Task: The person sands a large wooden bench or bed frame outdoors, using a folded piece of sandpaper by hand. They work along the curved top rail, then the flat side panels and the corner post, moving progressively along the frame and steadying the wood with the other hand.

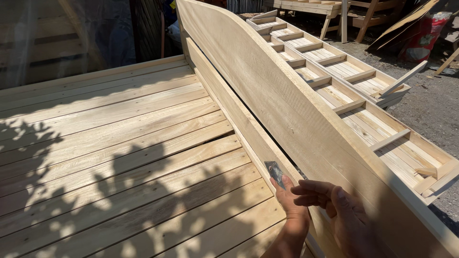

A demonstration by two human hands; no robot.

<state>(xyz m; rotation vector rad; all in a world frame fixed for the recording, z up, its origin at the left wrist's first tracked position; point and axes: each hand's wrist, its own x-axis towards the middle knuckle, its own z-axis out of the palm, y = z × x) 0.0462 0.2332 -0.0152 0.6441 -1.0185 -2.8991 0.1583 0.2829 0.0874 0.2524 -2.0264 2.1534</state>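
A small metal putty knife (pixel 275 172) smeared with grey filler lies against the lower rail of a pale wooden headboard (pixel 287 105). My left hand (pixel 288 198) is at the blade's base and presses it to the wood. The fingers of my right hand (pixel 340 210) curl across just behind it, where the hidden handle sits. The headboard's tall curved panel leans away to the right. It rises from the edge of a slatted wooden bed platform (pixel 119 143), which is dappled with leaf shadow.
A second slatted wooden frame (pixel 344 86) with cross battens lies on the gravel ground behind the headboard. Further back stand wooden trestles and planks (pixel 330 9), with a red sack (pixel 423 36) at the far right. Boards behind a translucent sheet (pixel 48 43) are at the left.
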